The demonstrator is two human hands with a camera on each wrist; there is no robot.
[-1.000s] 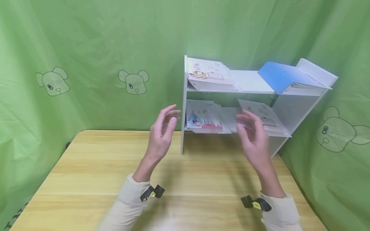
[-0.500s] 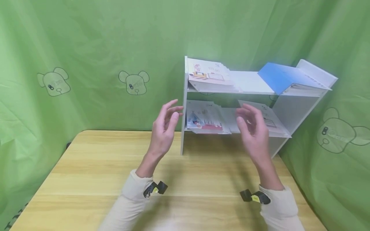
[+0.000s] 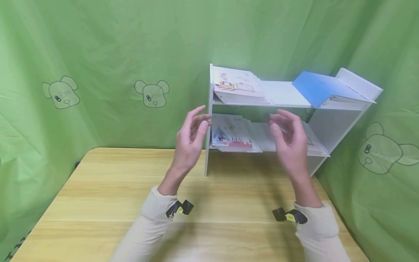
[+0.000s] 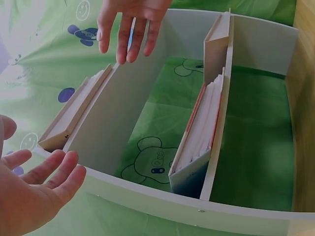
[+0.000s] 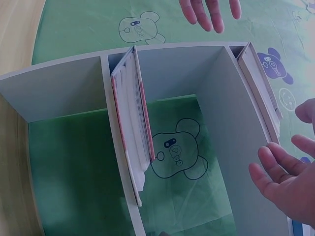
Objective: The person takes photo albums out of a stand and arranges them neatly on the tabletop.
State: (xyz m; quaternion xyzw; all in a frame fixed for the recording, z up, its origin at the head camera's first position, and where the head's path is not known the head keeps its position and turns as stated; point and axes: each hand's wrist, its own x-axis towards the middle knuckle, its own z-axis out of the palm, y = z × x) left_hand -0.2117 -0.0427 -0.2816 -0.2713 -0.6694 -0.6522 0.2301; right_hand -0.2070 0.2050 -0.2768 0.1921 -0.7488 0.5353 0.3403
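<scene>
My left hand (image 3: pixel 190 143) is held up at the left side panel of a white two-tier shelf (image 3: pixel 278 92), its fingers loosely bent with nothing in them. The right hand (image 3: pixel 291 142) hovers in front of the shelf's right half, also holding nothing, and partly hides a stack of booklets (image 3: pixel 315 142) on the lower tier. Lower left lies another stack of booklets (image 3: pixel 234 133) with a tent picture on its cover. On the upper tier, picture-covered booklets (image 3: pixel 239 85) lie at the left and a blue binder (image 3: pixel 324 87) at the right. The palms roughly face each other.
The shelf stands at the back right of a wooden table (image 3: pixel 108 189). A green curtain (image 3: pixel 108 47) with bear-head prints hangs behind and along both sides. Each sleeve cuff carries a small black camera.
Both hands have risen and moved forward toward the shelf. The left one has also shifted right, to its side panel. The booklets and binder stay put.
</scene>
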